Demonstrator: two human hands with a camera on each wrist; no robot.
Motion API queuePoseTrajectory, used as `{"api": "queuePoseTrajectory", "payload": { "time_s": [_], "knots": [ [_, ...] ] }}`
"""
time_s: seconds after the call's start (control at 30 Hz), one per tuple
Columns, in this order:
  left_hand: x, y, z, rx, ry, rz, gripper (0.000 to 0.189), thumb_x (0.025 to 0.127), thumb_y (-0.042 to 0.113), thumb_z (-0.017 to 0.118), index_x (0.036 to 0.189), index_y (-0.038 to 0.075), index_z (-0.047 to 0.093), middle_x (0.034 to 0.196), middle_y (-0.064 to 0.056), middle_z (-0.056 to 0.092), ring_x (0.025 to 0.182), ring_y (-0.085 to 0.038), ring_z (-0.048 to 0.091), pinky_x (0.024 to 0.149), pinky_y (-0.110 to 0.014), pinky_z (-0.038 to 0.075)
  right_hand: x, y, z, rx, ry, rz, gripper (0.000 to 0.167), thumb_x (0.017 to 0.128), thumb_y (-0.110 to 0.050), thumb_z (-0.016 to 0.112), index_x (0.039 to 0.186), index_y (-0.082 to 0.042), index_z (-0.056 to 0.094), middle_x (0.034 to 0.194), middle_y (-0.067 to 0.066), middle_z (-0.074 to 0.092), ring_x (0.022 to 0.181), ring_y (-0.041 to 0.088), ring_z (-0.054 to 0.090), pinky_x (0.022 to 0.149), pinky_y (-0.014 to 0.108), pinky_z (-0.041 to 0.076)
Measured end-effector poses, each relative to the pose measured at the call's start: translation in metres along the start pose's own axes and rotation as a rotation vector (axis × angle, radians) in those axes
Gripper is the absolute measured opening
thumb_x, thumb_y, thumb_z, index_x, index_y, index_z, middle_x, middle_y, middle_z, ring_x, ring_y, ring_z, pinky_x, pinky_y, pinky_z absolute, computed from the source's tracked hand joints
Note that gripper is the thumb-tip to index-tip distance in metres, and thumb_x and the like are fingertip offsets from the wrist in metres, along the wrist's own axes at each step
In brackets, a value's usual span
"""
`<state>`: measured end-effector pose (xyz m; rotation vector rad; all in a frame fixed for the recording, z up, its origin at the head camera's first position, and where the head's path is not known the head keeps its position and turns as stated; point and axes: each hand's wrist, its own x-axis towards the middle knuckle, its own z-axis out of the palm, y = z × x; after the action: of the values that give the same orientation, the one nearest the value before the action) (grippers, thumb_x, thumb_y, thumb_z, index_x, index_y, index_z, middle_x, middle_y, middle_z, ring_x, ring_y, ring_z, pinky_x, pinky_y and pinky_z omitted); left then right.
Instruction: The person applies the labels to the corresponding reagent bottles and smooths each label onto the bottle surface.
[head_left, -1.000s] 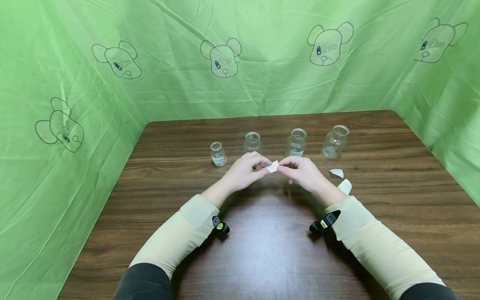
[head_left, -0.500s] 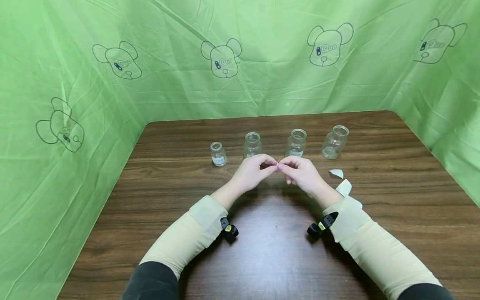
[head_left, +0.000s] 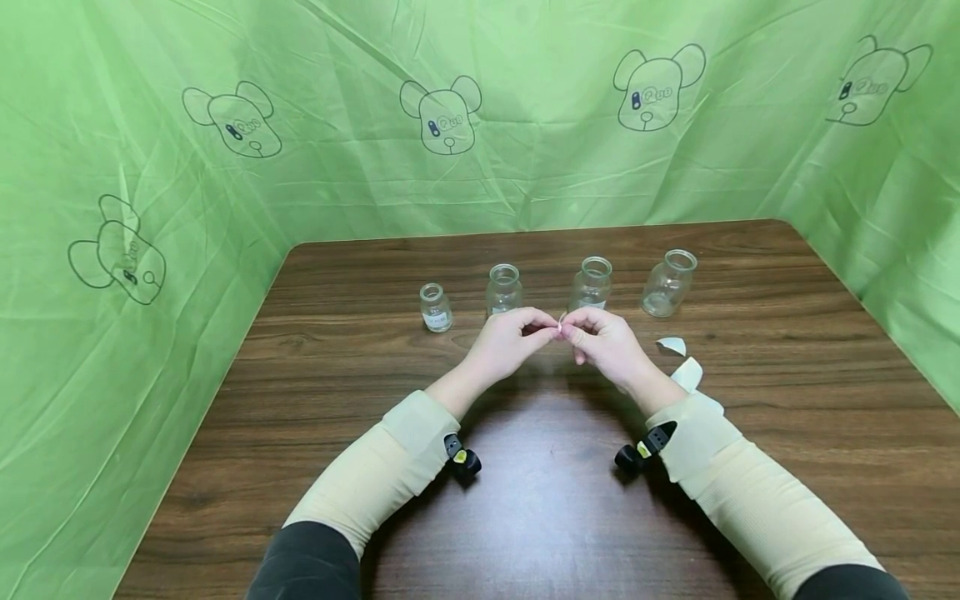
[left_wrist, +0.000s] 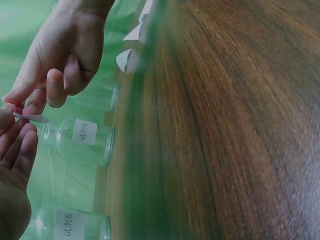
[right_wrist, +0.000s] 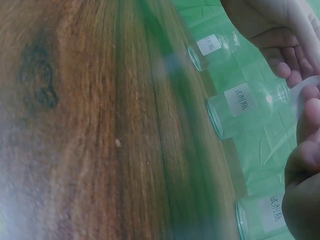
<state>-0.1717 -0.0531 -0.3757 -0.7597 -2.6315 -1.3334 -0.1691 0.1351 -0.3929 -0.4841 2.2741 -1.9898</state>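
In the head view, my left hand [head_left: 501,348] and right hand [head_left: 609,350] meet fingertip to fingertip over the middle of the table. Both pinch a small white paper label [left_wrist: 34,118] between thumb and index finger. It is turned edge-on and mostly covered by the fingers in the head view. The right wrist view shows more of the label [right_wrist: 301,95]. Behind the hands stand clear glass jars: a small labelled one [head_left: 436,310], two mid ones [head_left: 504,286] [head_left: 592,282] with white labels, and a jar [head_left: 667,285] at the right with no label showing.
Right of my right hand lie a curled white paper scrap [head_left: 672,345] and a larger white paper piece [head_left: 687,375], partly under the right sleeve. A green cloth [head_left: 525,183] hangs behind and at both sides of the brown wooden table [head_left: 337,375].
My left hand has moved right until its fingertips meet those of my right hand. The white label has turned from flat and visible to edge-on between the fingers.
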Motion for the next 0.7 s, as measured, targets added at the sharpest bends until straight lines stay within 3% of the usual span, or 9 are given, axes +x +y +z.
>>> {"api": "queuePoseTrajectory", "payload": {
  "time_s": [0.43, 0.7],
  "knots": [
    [-0.003, -0.002, 0.0, -0.01, 0.002, -0.003, 0.015, 0.09, 0.025, 0.064, 0.098, 0.016, 0.072, 0.092, 0.007, 0.068, 0.083, -0.002, 0.059, 0.073, -0.018, 0.047, -0.003, -0.011, 0.002, -0.084, 0.001, -0.056, 0.007, 0.088, -0.001, 0.061, 0.091, 0.005, 0.062, 0.076, 0.001, 0.059, 0.053, 0.014, 0.051, 0.052, 0.024, 0.043],
    [-0.002, -0.003, -0.002, -0.011, 0.004, 0.012, 0.017, 0.09, 0.028, 0.064, 0.1, 0.016, 0.073, 0.095, 0.006, 0.069, 0.087, 0.0, 0.059, 0.074, -0.018, 0.047, 0.0, -0.011, 0.002, -0.202, 0.023, -0.013, 0.014, 0.089, -0.016, 0.066, 0.093, -0.002, 0.064, 0.086, 0.014, 0.063, 0.056, 0.015, 0.053, 0.053, 0.025, 0.046]
  ]
}}
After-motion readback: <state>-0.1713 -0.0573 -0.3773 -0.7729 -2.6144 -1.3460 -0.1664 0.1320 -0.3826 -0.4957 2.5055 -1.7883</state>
